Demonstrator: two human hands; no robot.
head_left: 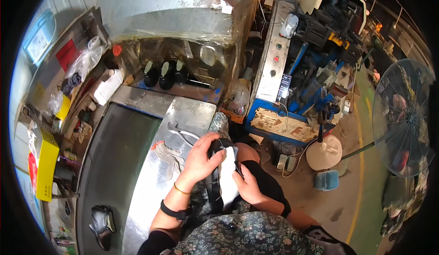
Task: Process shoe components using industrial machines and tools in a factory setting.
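Observation:
Over my lap I hold a black shoe upper (pixel 212 182) with a long white inner or bottom face (pixel 228 177). My left hand (pixel 201 159) grips its far end, thumb on top and fingers wrapped round the black edge. Lower down on the other side, my right hand (pixel 248 184) closes on the shoe upper's right edge; some of its fingers are hidden beneath. On the metal tabletop (pixel 146 200) by my left hand lie metal pincers (pixel 183 131) and a pale work glove (pixel 167 156) with a red cuff.
A dark conveyor belt (pixel 123 150) on the left carries a black shoe (pixel 101 225). Several black shoes (pixel 165 74) stand under a metal hood (pixel 160 8). Right are a blue machine (pixel 283 122), white container (pixel 323 152), blue bin (pixel 327 180) and large fan (pixel 407 118).

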